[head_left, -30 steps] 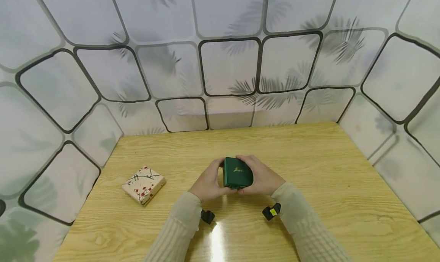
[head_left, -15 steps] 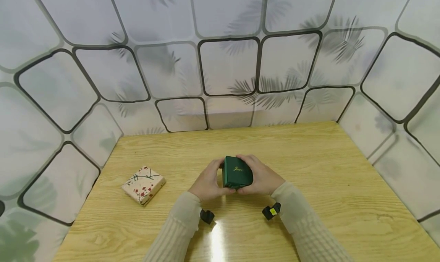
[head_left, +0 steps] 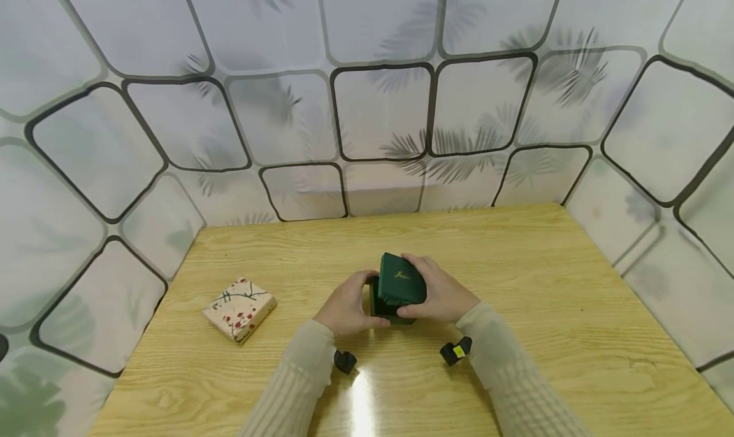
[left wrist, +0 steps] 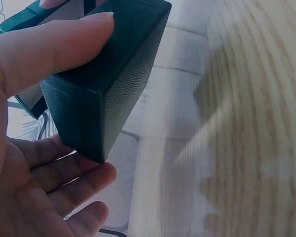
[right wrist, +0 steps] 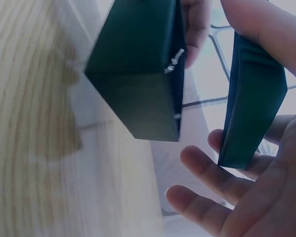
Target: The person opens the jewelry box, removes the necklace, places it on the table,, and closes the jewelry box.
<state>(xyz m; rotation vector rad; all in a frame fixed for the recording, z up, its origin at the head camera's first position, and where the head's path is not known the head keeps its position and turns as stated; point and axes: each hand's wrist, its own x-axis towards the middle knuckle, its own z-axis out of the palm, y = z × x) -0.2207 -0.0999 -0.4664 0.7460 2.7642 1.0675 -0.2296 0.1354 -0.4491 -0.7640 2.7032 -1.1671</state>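
Note:
A dark green jewelry box stands parted in two at the table's middle, its base [head_left: 375, 306] below and its lid [head_left: 404, 281], with gold lettering, above. My left hand [head_left: 346, 306] grips the base, thumb on the near side and fingers on the far side. My right hand [head_left: 444, 293] holds the lid between thumb and fingers. In the right wrist view a gap separates the lid [right wrist: 256, 103] from the base [right wrist: 138, 59]; small pale bits show along the base's rim. The base's inside is hidden in the head view.
A small cream box [head_left: 241, 308] with red flowers and dark branches lies on the wooden table [head_left: 573, 335], left of my hands. Patterned curtain [head_left: 384, 112] stands behind the table and at both sides.
My right hand has raised the lid off the base and moved slightly up and right with it. The left hand stays nearly still on the base. The cream box has not moved.

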